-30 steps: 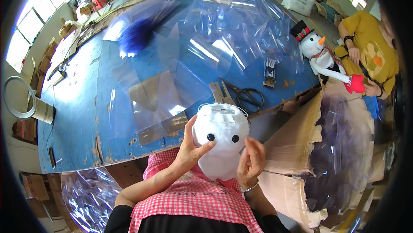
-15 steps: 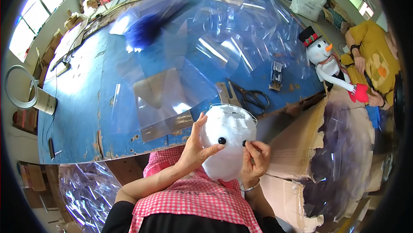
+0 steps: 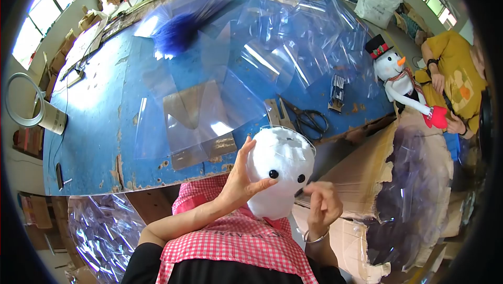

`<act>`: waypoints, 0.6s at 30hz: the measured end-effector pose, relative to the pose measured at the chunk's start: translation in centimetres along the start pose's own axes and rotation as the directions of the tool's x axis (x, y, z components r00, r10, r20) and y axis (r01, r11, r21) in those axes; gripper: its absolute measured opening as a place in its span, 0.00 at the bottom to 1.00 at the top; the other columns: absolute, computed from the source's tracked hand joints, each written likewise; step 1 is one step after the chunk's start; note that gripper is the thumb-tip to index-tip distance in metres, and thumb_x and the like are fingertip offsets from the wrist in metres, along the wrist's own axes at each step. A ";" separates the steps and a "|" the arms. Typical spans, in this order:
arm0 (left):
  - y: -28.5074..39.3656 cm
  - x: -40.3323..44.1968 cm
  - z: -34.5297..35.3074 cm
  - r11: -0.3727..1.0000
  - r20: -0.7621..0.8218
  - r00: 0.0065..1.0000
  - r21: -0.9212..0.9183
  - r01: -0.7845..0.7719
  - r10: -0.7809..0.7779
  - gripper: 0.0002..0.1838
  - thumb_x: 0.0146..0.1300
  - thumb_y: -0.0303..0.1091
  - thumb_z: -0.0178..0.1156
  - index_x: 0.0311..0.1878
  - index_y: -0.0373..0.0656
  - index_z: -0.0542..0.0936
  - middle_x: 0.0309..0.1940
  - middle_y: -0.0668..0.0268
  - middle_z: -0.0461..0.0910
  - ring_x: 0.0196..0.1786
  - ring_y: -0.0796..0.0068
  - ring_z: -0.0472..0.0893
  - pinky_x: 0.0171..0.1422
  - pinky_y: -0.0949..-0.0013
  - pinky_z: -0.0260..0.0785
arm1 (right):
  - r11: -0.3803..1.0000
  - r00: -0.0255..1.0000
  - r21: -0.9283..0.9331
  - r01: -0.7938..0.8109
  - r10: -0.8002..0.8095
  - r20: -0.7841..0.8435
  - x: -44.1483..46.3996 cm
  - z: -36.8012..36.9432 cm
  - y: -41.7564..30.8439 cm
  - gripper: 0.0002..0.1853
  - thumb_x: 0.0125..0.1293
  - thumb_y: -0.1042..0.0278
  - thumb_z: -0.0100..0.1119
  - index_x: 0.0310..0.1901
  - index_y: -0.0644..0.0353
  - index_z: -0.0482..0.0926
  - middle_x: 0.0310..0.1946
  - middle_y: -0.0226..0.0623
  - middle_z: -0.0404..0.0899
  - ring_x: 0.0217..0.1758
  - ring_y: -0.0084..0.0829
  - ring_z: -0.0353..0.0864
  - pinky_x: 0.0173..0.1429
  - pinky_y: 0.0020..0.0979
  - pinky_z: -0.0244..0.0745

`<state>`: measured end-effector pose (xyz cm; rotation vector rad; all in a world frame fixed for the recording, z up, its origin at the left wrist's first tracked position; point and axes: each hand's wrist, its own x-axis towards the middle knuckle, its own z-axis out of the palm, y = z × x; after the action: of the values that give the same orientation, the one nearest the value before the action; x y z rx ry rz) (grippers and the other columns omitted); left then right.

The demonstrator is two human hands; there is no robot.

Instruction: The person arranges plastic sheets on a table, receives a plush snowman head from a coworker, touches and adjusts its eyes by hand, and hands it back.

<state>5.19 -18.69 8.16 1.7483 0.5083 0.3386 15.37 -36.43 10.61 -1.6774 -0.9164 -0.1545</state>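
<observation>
A white stuffed snowman head with two black button eyes lies upright in front of me, over my lap at the table edge. My left hand is closed round its left side, with the thumb on the front just below the left eye. The right eye sits on the white face with no finger on it. My right hand is just off the head's lower right side, fingers curled and slightly blurred. Whether anything is pinched in them cannot be seen. A thin clear band arches over the top of the head.
Scissors lie beyond the head on the blue table. Clear plastic sheets and a blue fringe bundle are spread there. To the right, a person in yellow holds a finished snowman. Torn cardboard stands nearby.
My right hand has let go of the right eye and moved down and right, away from the face. My left hand still holds the head, which has shifted very slightly.
</observation>
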 end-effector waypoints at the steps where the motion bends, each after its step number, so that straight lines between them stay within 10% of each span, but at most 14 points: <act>1: -0.2 -0.1 0.0 1.000 0.002 1.000 0.001 -0.013 0.013 0.53 0.48 0.55 0.69 0.69 0.44 0.48 0.71 0.44 0.42 0.72 0.44 0.49 0.72 0.47 0.49 | 0.994 0.994 -0.028 -0.101 0.100 -0.051 0.3 0.1 0.0 0.09 0.56 0.82 0.55 0.37 0.62 0.80 0.32 0.39 0.79 0.33 0.35 0.78 0.37 0.32 0.73; 6: -1.9 -0.5 -0.1 0.998 0.031 0.999 0.034 -0.044 0.043 0.58 0.41 0.59 0.71 0.70 0.52 0.46 0.72 0.52 0.39 0.73 0.48 0.46 0.66 0.42 0.60 | 0.989 1.000 -0.149 0.004 0.001 0.029 1.6 0.3 1.3 0.10 0.57 0.77 0.60 0.43 0.63 0.80 0.43 0.39 0.80 0.44 0.37 0.76 0.48 0.32 0.71; 18: -2.1 -1.0 -0.8 0.998 0.059 0.998 -0.061 0.009 -0.005 0.60 0.42 0.57 0.72 0.70 0.46 0.45 0.71 0.44 0.41 0.73 0.45 0.47 0.71 0.45 0.51 | 0.992 0.994 -0.072 -0.106 0.108 0.028 1.1 1.5 2.7 0.10 0.58 0.77 0.61 0.42 0.64 0.80 0.46 0.41 0.79 0.46 0.37 0.79 0.50 0.32 0.74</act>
<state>3.58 -18.16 6.34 1.6918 0.4569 0.2943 17.29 -34.68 8.61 -1.7949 -0.8504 -0.0887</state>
